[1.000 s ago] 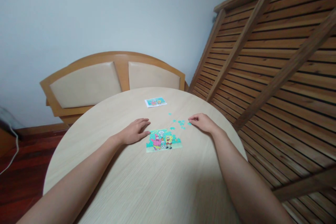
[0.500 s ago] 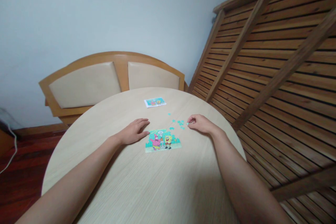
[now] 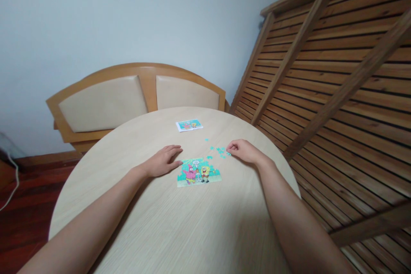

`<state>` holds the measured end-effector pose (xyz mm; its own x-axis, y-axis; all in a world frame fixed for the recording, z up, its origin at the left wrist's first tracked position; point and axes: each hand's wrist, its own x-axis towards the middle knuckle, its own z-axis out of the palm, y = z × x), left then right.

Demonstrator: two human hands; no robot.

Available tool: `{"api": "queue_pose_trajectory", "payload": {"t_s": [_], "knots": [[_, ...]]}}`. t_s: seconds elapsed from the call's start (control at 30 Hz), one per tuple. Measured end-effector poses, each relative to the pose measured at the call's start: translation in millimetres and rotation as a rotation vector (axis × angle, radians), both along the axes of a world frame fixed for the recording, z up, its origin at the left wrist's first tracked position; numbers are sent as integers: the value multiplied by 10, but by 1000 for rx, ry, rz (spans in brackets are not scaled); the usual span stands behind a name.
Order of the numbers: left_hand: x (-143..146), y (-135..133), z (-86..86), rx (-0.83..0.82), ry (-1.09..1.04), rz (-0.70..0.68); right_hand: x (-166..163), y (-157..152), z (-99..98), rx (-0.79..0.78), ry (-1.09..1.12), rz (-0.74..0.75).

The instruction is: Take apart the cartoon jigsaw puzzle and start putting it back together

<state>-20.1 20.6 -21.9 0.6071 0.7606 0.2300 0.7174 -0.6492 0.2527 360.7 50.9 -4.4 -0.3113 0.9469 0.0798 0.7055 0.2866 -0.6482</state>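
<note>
Head view shows the right hand (image 3: 243,150) pinching a loose piece (image 3: 228,154) at two o'clock of the puzzle (image 3: 199,173), open left hand (image 3: 164,160) at ten; picking out a piece seems underway, next needing steady fingertips.

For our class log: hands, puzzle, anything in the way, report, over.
Left hand open beside puzzle; right hand pinching piece. Puzzle's upper right unfinished. Loose pieces beside right hand.
</note>
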Motion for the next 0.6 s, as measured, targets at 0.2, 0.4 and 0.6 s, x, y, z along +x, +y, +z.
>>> {"api": "queue_pose_trajectory", "payload": {"t_s": [0.2, 0.4, 0.6], "knots": [[-11, 11, -11, 7, -6, -6, -31, -19, 35, 74, -55, -12], [12, -5, 23, -8, 17, -1, -171, -45, 15, 148, -93, 81], [16, -4, 19, -14, 7, 2, -250, -77, 30, 103, -56, 131]]}}
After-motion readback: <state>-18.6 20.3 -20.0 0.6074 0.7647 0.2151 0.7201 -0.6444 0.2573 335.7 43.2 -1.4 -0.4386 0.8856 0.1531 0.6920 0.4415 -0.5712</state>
